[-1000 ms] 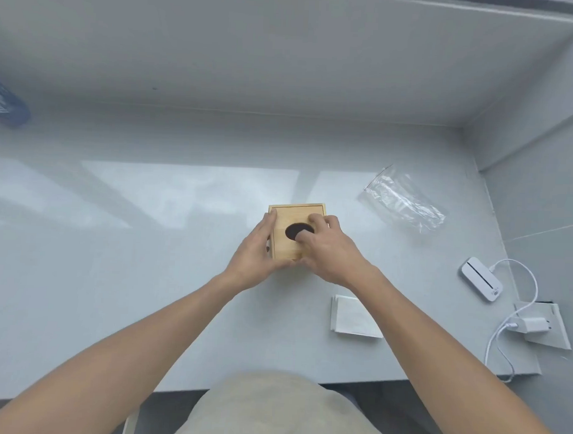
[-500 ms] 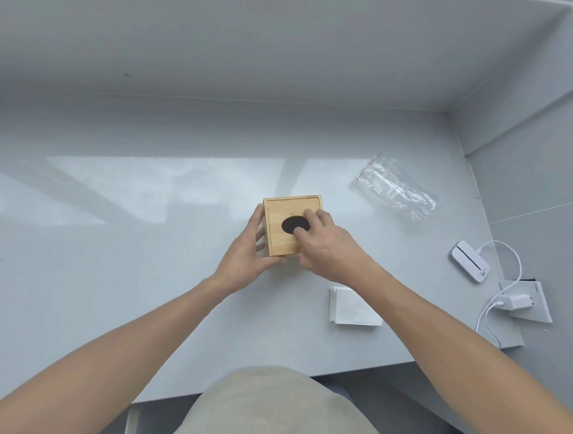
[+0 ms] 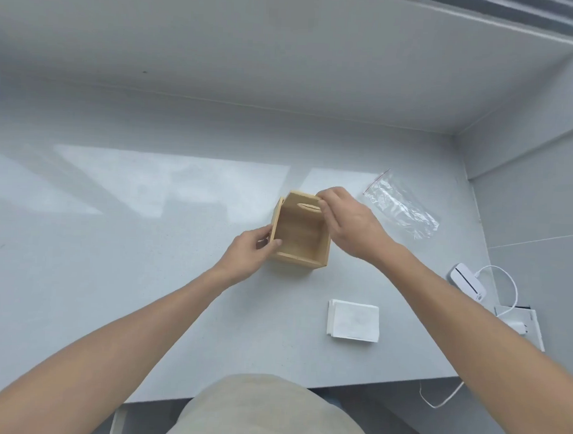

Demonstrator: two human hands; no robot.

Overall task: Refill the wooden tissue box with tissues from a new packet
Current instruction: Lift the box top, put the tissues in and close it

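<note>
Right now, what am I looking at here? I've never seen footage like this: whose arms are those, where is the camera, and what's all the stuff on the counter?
There is no machine: the arms belong to a person wearing a camera on the head, looking down at their own hands. The left hand steadies the wooden box, which stands on a pale counter. The right hand pinches the box's lid, the panel with the oval slot, tilted up so the inside shows. No tissues show inside. Near the person lies a white tissue stack. Farther back on the right is a clear plastic bag, apparently empty. At the right edge sits a small white device with a cable.
</note>
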